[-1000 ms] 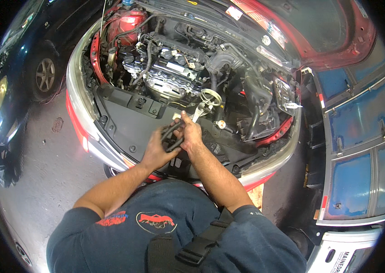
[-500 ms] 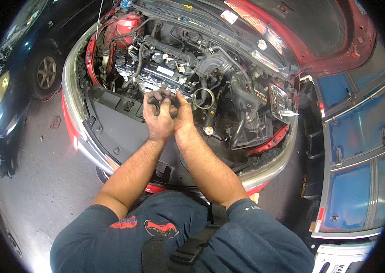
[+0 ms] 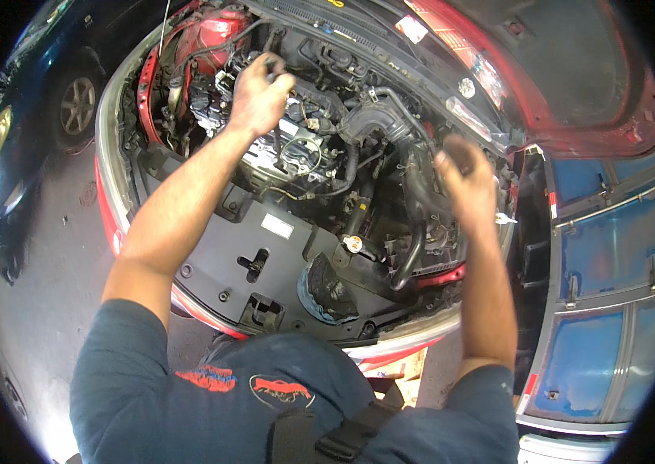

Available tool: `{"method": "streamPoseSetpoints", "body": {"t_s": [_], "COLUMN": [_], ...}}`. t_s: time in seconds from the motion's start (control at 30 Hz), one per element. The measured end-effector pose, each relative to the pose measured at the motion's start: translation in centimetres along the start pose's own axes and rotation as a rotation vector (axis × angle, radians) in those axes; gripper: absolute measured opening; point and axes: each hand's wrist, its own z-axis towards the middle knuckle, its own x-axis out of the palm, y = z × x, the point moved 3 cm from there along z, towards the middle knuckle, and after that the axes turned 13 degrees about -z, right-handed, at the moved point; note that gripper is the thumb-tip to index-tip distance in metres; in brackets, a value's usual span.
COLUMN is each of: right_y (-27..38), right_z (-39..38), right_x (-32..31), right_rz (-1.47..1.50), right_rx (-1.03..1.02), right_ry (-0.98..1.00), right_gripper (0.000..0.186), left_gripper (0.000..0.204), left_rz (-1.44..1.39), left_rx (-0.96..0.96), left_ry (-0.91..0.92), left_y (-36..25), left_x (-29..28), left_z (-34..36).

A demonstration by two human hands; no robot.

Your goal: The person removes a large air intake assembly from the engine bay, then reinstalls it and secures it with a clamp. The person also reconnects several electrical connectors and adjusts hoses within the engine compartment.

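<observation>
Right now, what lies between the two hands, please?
The head view shows the engine's top and a curved black duct between the left hand and right hand.

Black plastic panel (image 3: 211,251), on it a white label (image 3: 277,225) and a dark, blue-edged bundle (image 3: 329,289).

The engine (image 3: 296,130) is seated in the opened bay, its black and silver top marked by a pale label and partly hidden from view. A thin, pale loop (image 3: 302,139) is seen across its front portion. A black, ribbed duct (image 3: 380,117) is set just beside the engine on the right, arched at its top and bent down toward the bay's right side.
</observation>
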Motion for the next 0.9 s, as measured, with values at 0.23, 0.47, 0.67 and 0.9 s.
{"method": "streamPoseSetpoints", "body": {"t_s": [0.23,0.47,0.67,0.9], "right_y": [-8.1,-6.8,-4.9,-2.9], "right_z": [14.1,15.6,12.0,8.9], "right_x": [7.6,10.5,5.9,4.4], "right_rz": [-0.253,-0.46,-0.238,-0.17], "right_rx": [0.124,-0.043,-0.041,-0.097], "right_ry": [0.526,0.543,0.469,0.448], "right_gripper": [0.12,0.122,0.112,0.115], "left_gripper": [0.037,0.053,0.053,0.06], "left_rz": [0.042,0.152,0.166,0.08], "left_rx": [-0.059,-0.279,-0.246,-0.212], "left_ry": [0.175,0.296,0.299,0.312], "left_y": [1.6,4.6,3.1,0.4], "left_x": [7.1,10.6,13.8,13.9], "left_z": [2.8,4.2,5.7,7.3]}}
